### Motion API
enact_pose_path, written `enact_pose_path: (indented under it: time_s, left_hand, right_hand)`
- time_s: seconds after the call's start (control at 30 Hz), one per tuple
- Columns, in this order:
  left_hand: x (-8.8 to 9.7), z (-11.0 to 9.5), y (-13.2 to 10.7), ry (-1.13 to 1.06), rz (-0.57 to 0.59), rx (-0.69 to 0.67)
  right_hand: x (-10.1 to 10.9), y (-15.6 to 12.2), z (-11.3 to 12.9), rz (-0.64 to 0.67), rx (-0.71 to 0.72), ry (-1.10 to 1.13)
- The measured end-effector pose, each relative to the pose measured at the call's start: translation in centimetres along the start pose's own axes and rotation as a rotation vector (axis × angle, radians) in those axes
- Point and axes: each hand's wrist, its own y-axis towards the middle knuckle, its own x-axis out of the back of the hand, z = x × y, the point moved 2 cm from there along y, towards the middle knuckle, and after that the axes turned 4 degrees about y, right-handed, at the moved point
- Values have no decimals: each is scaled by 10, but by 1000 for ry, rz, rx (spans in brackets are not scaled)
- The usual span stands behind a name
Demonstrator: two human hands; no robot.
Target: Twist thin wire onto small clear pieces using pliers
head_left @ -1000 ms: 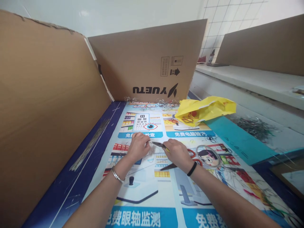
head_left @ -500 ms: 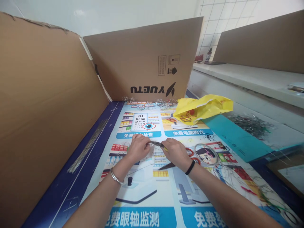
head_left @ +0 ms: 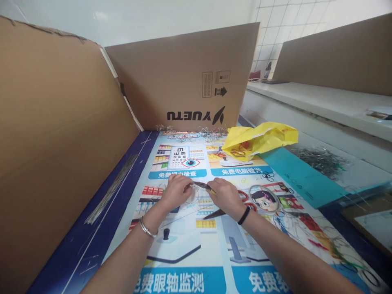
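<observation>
My right hand [head_left: 225,195] is closed around a pair of pliers [head_left: 202,185], their dark jaws pointing left. The jaw tips meet the fingertips of my left hand [head_left: 177,191], which pinch what looks like a thin wire [head_left: 193,198]; its faint curve shows below the fingers, and the pinched end is hidden. Under and beside my right wrist lie scissors [head_left: 214,214] with red handles, partly covered by the hand. Just right of them is a round, clear-rimmed object [head_left: 278,200] on the printed sheet [head_left: 214,245].
Straight wires [head_left: 112,190] lie bundled at the left. A yellow bag [head_left: 266,139] rests at the back right, beside a teal panel [head_left: 306,179] and a heap of tangled wire [head_left: 320,162]. Cardboard walls [head_left: 171,77] stand behind and left. Loose strands [head_left: 346,261] scatter at the right.
The view has shifted very slightly. Both hands keep nearly the same pose, with the plier jaws still at the left fingertips.
</observation>
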Motion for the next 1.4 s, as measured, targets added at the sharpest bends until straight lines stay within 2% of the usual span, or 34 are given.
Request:
enact_pose_path:
  time_s: [0.67,1.0,1.4]
  left_hand:
    - [-3,5,1,-89,-25,21]
    - [-8,10,3,-258,-55,86]
    - [-3,7,3,-204,-8,57]
  right_hand:
    - [1,0,0,-3,-12,10]
    - [-1,0,-1,-8,-13,18]
    - [0,2,0,-15,-9,32]
